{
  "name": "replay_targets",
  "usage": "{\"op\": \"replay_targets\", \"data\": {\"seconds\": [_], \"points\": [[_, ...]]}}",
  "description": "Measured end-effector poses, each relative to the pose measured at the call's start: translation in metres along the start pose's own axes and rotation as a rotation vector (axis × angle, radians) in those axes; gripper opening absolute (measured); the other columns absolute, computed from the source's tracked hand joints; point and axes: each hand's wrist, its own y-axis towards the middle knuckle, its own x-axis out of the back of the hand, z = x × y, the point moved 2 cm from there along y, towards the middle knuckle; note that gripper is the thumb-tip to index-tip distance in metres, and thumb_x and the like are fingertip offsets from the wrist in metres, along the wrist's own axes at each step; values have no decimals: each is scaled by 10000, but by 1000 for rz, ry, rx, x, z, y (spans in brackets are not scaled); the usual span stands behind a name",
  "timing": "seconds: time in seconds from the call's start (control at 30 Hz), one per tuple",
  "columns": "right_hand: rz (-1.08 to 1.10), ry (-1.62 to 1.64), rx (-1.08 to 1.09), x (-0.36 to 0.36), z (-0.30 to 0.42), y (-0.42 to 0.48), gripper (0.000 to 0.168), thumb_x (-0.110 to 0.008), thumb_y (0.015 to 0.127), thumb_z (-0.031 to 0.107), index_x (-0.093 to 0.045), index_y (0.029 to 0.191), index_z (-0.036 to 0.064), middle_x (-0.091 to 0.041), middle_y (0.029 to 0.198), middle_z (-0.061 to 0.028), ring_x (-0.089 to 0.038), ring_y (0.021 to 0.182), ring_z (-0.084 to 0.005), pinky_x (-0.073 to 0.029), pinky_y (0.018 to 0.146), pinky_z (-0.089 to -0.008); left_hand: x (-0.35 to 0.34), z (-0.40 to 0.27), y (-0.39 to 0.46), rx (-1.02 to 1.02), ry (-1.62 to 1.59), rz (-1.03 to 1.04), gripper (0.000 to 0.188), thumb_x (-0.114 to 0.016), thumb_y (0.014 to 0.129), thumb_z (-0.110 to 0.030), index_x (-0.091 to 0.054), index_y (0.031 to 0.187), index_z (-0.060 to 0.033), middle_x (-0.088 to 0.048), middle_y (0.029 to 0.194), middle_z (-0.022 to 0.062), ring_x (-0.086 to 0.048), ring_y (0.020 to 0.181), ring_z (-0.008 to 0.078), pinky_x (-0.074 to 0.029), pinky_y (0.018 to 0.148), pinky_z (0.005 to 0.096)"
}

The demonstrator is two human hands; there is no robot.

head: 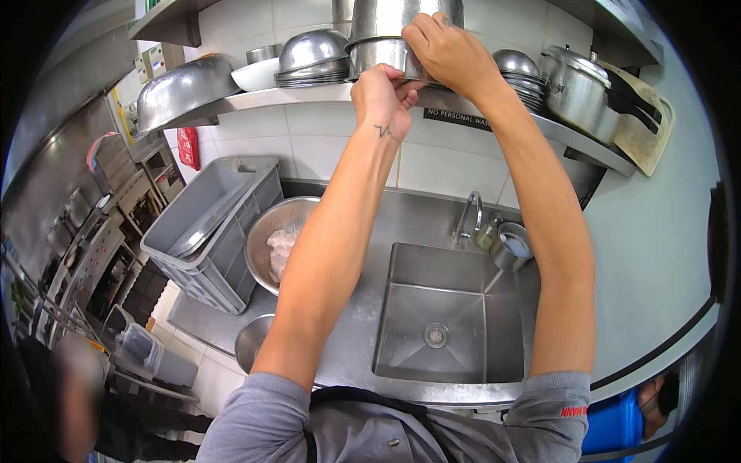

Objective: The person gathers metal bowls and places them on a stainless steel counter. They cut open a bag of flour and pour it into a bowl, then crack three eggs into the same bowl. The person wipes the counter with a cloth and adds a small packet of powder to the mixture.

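Observation:
Two stacked metal pots stand on the wall shelf in front of me: a taller upper pot (396, 17) and a shallower lower pot (373, 55). My left hand (385, 95) is at the bottom edge of the lower pot, its thumb on the near rim and fingers beneath. My right hand (448, 55) grips the pots' right side around where they meet; its fingertips are partly hidden. Beside the stack on the left sit nested metal bowls (315, 55). To the right, a second pile of small metal bowls (520, 81) shares the steel shelf (278, 99).
Below are a steel sink (440, 312), a curved faucet (472, 208) and a metal container (512, 246). A colander (263, 249) with pale raw meat (282, 249) adjoins a grey crate (211, 231). A pressure cooker (579, 95) occupies the shelf's right end. Another person (75, 399) stands lower left.

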Motion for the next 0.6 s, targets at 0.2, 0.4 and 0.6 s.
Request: {"op": "replay_targets", "data": {"seconds": [0.2, 0.4, 0.6], "points": [[-42, 31, 91, 8, 0, 5, 131, -595, 818, 125, -536, 924, 74, -545, 887, -55, -623, 803, -218, -564, 588, -301, 1, -8, 1, 33, -38, 25, 62, -476, 803, -53, -514, 831, -12, -589, 816, 143, -644, 679, 289, -423, 537, 300], [-94, 72, 73, 17, -19, 4, 136, -611, 845, 110, -503, 911, 59, -521, 880, -62, -592, 848, -223, -557, 560, -327, 33, -31, 17, 136, -162, 137, 241, -447, 761, -21, -496, 993, 22, -599, 896, 161, -608, 740, 324, -431, 491, 283], [-24, -4, 60, 12, -25, 5, 113, -580, 835, 87, -500, 910, 59, -524, 887, -66, -639, 865, -205, -588, 547, -300, 28, -31, 11, 184, -135, 119, 246, -443, 777, -16, -497, 1006, 55, -615, 933, 197, -618, 732, 316, -507, 488, 281]]}}
